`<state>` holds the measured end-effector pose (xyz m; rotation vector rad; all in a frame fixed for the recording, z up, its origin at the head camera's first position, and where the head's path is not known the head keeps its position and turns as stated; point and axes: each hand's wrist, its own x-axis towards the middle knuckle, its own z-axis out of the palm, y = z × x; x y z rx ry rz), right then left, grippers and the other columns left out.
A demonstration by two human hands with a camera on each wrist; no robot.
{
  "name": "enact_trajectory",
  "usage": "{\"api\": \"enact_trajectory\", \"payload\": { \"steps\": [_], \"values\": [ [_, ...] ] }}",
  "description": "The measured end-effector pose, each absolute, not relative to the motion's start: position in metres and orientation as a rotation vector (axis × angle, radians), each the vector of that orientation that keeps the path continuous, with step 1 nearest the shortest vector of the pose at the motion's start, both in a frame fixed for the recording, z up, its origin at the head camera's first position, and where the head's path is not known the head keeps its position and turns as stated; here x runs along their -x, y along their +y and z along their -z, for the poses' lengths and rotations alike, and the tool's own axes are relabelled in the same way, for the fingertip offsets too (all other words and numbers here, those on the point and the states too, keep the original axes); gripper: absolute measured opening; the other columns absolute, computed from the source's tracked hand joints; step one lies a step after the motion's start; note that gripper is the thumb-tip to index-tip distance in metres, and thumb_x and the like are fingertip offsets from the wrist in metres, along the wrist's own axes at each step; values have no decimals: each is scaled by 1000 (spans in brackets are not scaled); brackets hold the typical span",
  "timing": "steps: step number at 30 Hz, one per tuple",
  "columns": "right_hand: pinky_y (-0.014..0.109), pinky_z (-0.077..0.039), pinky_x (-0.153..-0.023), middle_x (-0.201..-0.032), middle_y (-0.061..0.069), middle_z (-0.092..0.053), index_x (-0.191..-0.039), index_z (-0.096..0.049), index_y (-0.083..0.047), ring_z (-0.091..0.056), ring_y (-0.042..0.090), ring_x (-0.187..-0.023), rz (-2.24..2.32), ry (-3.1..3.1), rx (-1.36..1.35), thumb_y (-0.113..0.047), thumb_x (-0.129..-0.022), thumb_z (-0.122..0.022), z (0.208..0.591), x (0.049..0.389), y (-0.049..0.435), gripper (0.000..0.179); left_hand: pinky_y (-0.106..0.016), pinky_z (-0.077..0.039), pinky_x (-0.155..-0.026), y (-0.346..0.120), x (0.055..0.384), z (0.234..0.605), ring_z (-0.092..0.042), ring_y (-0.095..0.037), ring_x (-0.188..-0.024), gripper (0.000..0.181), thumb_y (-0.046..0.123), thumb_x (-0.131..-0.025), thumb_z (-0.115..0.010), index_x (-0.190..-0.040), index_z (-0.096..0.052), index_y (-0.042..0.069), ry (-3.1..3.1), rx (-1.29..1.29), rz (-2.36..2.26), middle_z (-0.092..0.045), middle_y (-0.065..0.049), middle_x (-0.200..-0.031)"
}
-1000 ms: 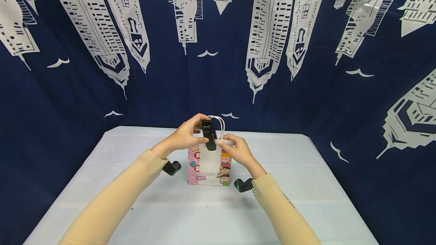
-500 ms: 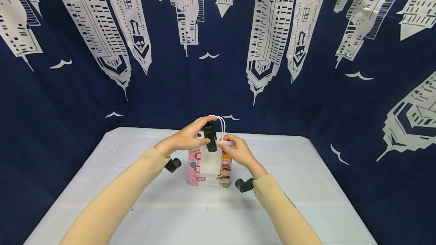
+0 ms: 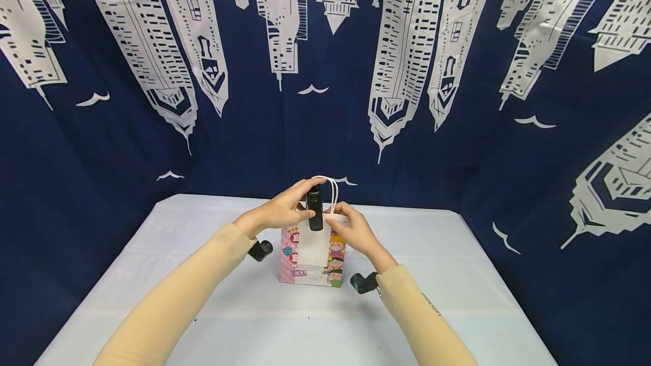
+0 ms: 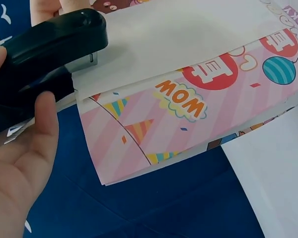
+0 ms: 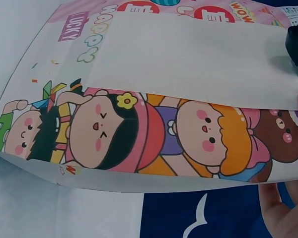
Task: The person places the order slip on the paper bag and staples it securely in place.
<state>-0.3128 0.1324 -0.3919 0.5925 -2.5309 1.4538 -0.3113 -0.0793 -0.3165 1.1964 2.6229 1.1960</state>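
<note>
A pink gift bag (image 3: 287, 250) printed with cartoon children stands upright on the table, with white cord handles (image 3: 335, 194) looping above its top. Over its front lies a blank white sheet of paper (image 5: 188, 59), reaching up to the rim. My left hand (image 3: 280, 208) grips a black stapler (image 4: 52, 44), thumb on the near side and fingers over the far side. In the left wrist view the stapler's jaws straddle the top edge of the paper and bag. On the other side, my right hand (image 3: 356, 233) pinches the bag's top right edge together with the paper.
A white-covered table (image 3: 244, 326) extends around the bag. Behind it hangs a navy cloth (image 3: 325, 117) with white skyline prints. Black wrist cameras hang beneath both wrists, near the bag's sides.
The stapler has turned more upright and shifted slightly right, and my left fingers have stretched further over its top. My right hand keeps its pinch on the bag. The head view has tilted slightly.
</note>
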Motion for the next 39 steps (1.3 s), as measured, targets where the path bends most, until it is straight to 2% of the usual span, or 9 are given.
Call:
{"api": "enact_trajectory", "payload": {
  "steps": [4,7,18,39],
  "values": [
    [44,-50,-81,-105,9,-62,-105,-60,-6,-58,25,-92,-1452,-2529,-623,-16,-91,-63,390,313,134,17,-32,-47,-82,-78,309,316,-49,-21,-104,71,2,-90,-58,-148,-23,21,2624,-1198,-1179,-39,-10,-132],
    [46,-49,-84,-106,8,-63,-106,-61,-7,-58,24,-97,-1448,-2532,-650,-19,-92,-62,390,314,136,19,-31,-47,-82,-78,308,315,-49,-22,-104,70,2,-90,-58,-148,-23,22,2627,-1197,-1169,-38,-11,-132],
    [42,-49,-86,-101,0,-64,-101,-64,-12,-58,18,-92,-1368,-2563,-717,-26,-92,-61,389,314,140,16,-31,-47,-81,-77,309,314,-51,-23,-98,70,1,-90,-57,-149,-25,17,2628,-1197,-1180,-43,-14,-124],
    [43,-47,-87,-100,1,-65,-96,-65,-12,-57,18,-96,-1342,-2570,-702,-22,-89,-66,388,313,142,13,-30,-48,-81,-76,310,314,-50,-23,-97,69,-1,-87,-59,-148,-28,13,2609,-1205,-1210,-45,-15,-122]
  ]
}}
